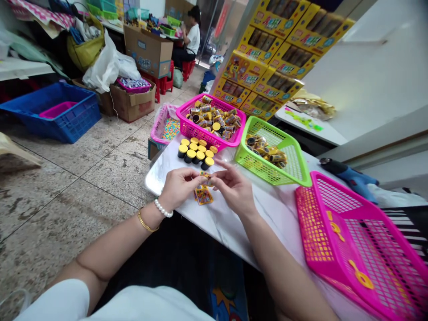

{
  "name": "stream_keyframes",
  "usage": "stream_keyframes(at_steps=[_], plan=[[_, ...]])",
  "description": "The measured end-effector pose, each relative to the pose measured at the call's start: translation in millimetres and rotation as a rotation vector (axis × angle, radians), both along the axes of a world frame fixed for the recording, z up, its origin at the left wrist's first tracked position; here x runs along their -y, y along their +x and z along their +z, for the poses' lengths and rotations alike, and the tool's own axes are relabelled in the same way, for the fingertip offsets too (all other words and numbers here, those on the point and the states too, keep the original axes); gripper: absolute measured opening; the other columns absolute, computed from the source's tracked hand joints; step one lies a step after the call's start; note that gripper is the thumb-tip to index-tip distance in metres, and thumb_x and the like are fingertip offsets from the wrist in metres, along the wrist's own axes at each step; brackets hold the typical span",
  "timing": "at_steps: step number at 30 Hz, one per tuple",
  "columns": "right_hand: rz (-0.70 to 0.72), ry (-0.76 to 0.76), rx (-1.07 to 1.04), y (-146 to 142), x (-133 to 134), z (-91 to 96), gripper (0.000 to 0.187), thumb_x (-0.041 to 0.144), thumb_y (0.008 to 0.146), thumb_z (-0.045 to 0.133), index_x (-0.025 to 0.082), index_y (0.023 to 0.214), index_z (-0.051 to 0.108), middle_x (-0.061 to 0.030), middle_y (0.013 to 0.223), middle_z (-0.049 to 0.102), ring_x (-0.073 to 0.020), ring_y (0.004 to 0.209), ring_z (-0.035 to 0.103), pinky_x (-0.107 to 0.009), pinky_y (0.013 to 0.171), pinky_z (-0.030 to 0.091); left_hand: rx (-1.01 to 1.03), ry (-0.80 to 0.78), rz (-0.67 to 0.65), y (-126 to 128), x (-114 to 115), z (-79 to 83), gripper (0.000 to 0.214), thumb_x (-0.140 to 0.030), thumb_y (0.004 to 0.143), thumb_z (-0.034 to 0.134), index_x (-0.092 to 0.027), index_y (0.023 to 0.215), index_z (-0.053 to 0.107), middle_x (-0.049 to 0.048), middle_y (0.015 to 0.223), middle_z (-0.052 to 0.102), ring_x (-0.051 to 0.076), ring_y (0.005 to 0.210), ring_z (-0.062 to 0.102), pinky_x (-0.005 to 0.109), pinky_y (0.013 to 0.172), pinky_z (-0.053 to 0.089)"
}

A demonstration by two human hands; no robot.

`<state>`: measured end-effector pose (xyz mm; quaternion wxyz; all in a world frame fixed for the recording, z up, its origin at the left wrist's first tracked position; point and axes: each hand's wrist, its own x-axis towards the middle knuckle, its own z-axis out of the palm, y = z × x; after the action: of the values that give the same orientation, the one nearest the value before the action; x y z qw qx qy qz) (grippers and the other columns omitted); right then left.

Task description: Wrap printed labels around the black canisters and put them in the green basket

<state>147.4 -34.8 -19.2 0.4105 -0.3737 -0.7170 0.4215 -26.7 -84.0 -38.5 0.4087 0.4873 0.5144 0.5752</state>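
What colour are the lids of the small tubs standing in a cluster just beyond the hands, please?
Yellow lids on dark tubs, seen clearly in the head view.

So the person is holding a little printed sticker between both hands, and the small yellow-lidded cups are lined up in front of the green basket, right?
Not quite. The head view shows the yellow-lidded cups lined up in front of the pink basket, not the green basket, which sits to its right. The left hand and right hand do hold a small printed sticker.

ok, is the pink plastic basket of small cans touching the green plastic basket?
Apart. The head view shows bare white tabletop between the pink plastic basket and the green plastic basket.
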Motion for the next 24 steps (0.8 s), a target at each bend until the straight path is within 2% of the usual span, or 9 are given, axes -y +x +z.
stream_keyframes(at_steps=[1, 3, 4, 6, 9, 13, 21, 24], plan=[[0.004, -0.13, -0.05, -0.9, -0.3, -0.6, 0.042, 0.049, 0.078, 0.078, 0.02, 0.107, 0.07, -0.0018, 0.077, 0.071, -0.0158, 0.063, 0.067, -0.027, 0.055, 0.055, 0.03, 0.001, 0.004, 2.0, -1.9, 1.0, 0.014, -0.031, 0.077, 0.073, -0.017, 0.074, 0.075, 0.0036, 0.073, 0.074, 0.016, 0.069, 0.064, 0.025, 0.065, 0.049], [0.035, -0.343, -0.1, -2.7, -0.7, -1.9, 0.045, 0.057, 0.074, 0.078, 0.017, 0.093, 0.069, -0.0025, 0.071, 0.07, -0.0152, 0.057, 0.066, -0.024, 0.048, 0.052, 0.039, 0.002, 0.0, 5.8, -4.4, 2.8, 0.015, -0.031, 0.078, 0.072, -0.016, 0.074, 0.075, 0.0042, 0.074, 0.074, 0.016, 0.07, 0.065, 0.025, 0.066, 0.049], [0.045, -0.401, -0.111, -3.6, -0.5, -2.4, 0.046, 0.06, 0.073, 0.078, 0.017, 0.084, 0.067, -0.0021, 0.066, 0.069, -0.0142, 0.053, 0.064, -0.023, 0.046, 0.05, 0.026, 0.005, 0.005, 7.8, -4.6, 3.5, 0.017, -0.032, 0.078, 0.072, -0.016, 0.074, 0.075, 0.0042, 0.073, 0.073, 0.016, 0.068, 0.064, 0.025, 0.065, 0.049], [0.029, -0.416, -0.139, -5.6, 1.5, -2.6, 0.048, 0.064, 0.072, 0.077, 0.018, 0.072, 0.062, 0.001, 0.055, 0.063, -0.0112, 0.044, 0.057, -0.022, 0.043, 0.047, 0.011, 0.026, 0.048, 12.0, -2.7, 4.9, 0.019, -0.034, 0.079, 0.071, -0.016, 0.077, 0.074, 0.0041, 0.075, 0.072, 0.015, 0.065, 0.062, 0.025, 0.063, 0.048], [-0.046, -0.313, -0.139, -8.8, 6.6, -1.3, 0.052, 0.069, 0.077, 0.07, 0.019, 0.066, 0.057, 0.0044, 0.046, 0.054, -0.0088, 0.037, 0.046, -0.021, 0.038, 0.041, 0.059, 0.09, 0.141, 17.8, 5.6, 8.5, 0.021, -0.037, 0.083, 0.069, -0.017, 0.085, 0.071, 0.0036, 0.079, 0.07, 0.014, 0.066, 0.06, 0.025, 0.063, 0.049], [-0.06, -0.213, -0.076, -12.5, 12.3, 1.1, 0.055, 0.072, 0.08, 0.065, 0.021, 0.063, 0.056, 0.0035, 0.047, 0.053, -0.0106, 0.039, 0.046, -0.023, 0.038, 0.04, 0.101, 0.146, 0.191, 21.3, 17.2, 15.7, 0.019, -0.037, 0.085, 0.067, -0.018, 0.082, 0.068, 0.0028, 0.078, 0.069, 0.014, 0.068, 0.061, 0.025, 0.065, 0.05], [-0.114, 0.09, 0.043, -16.5, 18.0, 1.0, 0.056, 0.068, 0.09, 0.053, 0.022, 0.058, 0.052, 0.0028, 0.049, 0.049, -0.0112, 0.044, 0.042, -0.026, 0.046, 0.036, 0.093, 0.14, 0.203, 18.2, 21.6, 16.3, 0.017, -0.035, 0.082, 0.072, -0.019, 0.076, 0.076, 0.0032, 0.074, 0.069, 0.014, 0.068, 0.06, 0.026, 0.064, 0.049], [-0.142, 0.26, 0.159, -18.6, 20.6, -2.6, 0.055, 0.064, 0.094, 0.049, 0.022, 0.059, 0.051, 0.0021, 0.052, 0.049, -0.0118, 0.047, 0.042, -0.027, 0.049, 0.034, 0.166, 0.077, 0.189, 15.1, 19.6, 16.7, 0.02, -0.038, 0.073, 0.08, -0.019, 0.079, 0.078, 0.0036, 0.076, 0.069, 0.013, 0.065, 0.057, 0.025, 0.059, 0.047]])
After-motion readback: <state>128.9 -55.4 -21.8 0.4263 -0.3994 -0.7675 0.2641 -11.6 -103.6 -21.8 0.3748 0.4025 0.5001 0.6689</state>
